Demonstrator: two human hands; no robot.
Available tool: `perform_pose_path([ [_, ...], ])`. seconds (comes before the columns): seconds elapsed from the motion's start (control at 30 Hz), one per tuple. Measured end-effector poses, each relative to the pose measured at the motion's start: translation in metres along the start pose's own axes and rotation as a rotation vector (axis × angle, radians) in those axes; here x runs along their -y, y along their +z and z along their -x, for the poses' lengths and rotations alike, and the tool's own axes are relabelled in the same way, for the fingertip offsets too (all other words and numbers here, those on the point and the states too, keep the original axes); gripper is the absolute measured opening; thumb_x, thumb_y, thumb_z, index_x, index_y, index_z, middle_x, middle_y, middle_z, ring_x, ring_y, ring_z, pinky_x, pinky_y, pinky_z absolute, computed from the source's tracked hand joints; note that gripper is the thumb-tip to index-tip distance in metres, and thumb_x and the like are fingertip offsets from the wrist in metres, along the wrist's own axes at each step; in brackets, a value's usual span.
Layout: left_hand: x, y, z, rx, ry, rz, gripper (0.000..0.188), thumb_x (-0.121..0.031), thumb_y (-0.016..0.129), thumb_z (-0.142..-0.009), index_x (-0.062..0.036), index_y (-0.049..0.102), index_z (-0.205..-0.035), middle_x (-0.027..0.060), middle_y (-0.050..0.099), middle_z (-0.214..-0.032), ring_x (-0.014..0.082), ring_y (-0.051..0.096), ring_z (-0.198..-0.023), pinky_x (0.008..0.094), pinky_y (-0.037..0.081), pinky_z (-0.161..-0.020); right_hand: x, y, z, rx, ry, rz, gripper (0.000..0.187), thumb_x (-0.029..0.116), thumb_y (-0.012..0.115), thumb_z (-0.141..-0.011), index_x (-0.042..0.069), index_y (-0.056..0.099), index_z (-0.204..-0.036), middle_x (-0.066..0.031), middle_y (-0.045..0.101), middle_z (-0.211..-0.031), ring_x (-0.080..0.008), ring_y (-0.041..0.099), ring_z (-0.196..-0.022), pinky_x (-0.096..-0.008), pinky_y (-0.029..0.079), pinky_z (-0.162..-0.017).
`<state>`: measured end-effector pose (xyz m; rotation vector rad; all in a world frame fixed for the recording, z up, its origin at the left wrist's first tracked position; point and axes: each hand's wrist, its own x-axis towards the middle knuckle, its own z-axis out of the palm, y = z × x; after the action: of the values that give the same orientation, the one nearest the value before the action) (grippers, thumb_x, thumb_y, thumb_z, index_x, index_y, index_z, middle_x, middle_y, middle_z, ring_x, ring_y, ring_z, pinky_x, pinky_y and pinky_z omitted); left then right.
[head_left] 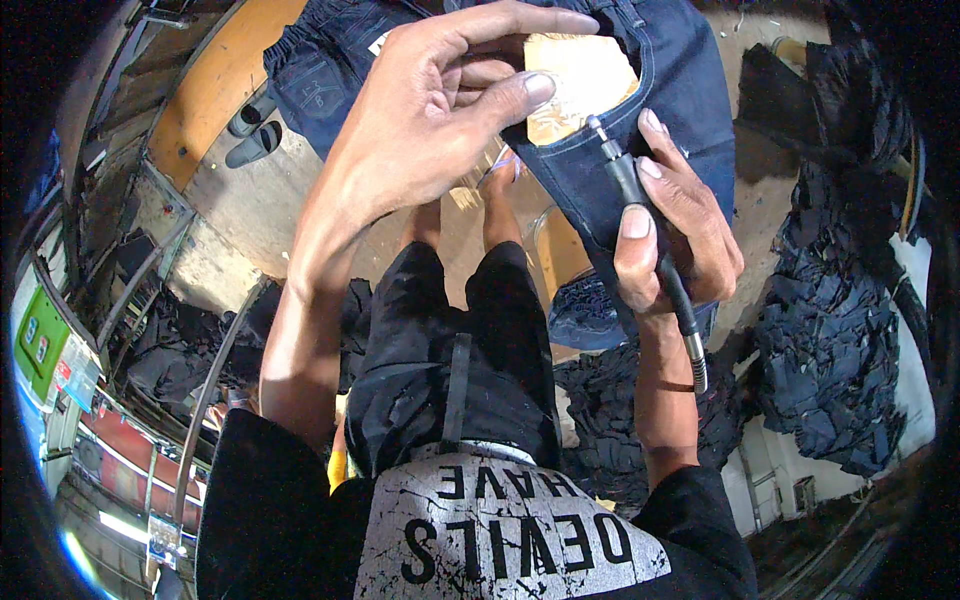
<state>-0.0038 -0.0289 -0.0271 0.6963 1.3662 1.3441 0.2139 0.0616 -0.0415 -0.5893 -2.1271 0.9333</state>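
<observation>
My right hand [688,222] is closed round a slim dark rotary handpiece [622,178], its fingers also against the denim. A flexible metal-ended cable trails from the handpiece's lower end. The small round tip touches or nearly touches the stitched edge beside a pale cream, flat-sided piece [580,85]. That piece sits in an opening of dark blue denim jeans [685,60]; its material I cannot make out. My left hand [450,90] is curled over the piece, thumb pressed on its face and index finger stretched along its top. The left hand's other fingertips are partly hidden.
More dark denim garments [320,75] lie at the upper left. Grey slippers [255,135] rest on the floor beside an orange-brown board [205,95]. Big heaps of dark cloth pieces [830,350] stand at the right, with more [170,345] at the left.
</observation>
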Motion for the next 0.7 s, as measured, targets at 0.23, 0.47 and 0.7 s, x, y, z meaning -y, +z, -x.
perform_pose_path([
  [0.23, -0.003, -0.003, 0.001, 0.01, -0.113, -0.019, 0.045, 0.003, 0.065, -0.1, 0.0024, 0.062, -0.145, 0.0102, 0.072, -0.129, 0.0052, 0.063, -0.089, 0.0216, 0.053, -0.076, 0.002, 0.0, 0.001, 0.032, 0.001, 0.02, 0.023, 0.008, 0.071, -0.085, -0.008, 0.075, -0.102, -0.0308, 0.077, -0.104, -0.043, 0.077, -0.108, -0.0513, 0.061, -0.099],
  [0.47, 0.006, -0.003, 0.008, -0.047, -0.058, -0.009, 0.045, 0.003, 0.066, -0.099, 0.0018, 0.063, -0.143, 0.0106, 0.073, -0.123, 0.0081, 0.068, -0.09, 0.0222, 0.056, -0.076, 0.004, -0.011, 0.004, 0.019, -0.068, -0.004, 0.035, 0.024, 0.058, -0.101, -0.007, 0.062, -0.117, -0.0362, 0.073, -0.112, -0.0467, 0.076, -0.108, -0.0537, 0.059, -0.102],
  [0.7, 0.025, -0.054, 0.042, -0.693, 0.205, -0.147, 0.041, 0.001, 0.07, -0.099, 0.004, 0.064, -0.139, 0.016, 0.072, -0.131, 0.0195, 0.072, -0.116, 0.0308, 0.057, -0.102, 0.008, -0.033, 0.043, -0.526, 0.615, -0.03, 0.059, 0.044, 0.033, -0.116, -0.007, 0.044, -0.142, -0.0334, 0.063, -0.135, -0.0454, 0.067, -0.125, -0.0535, 0.052, -0.115],
])
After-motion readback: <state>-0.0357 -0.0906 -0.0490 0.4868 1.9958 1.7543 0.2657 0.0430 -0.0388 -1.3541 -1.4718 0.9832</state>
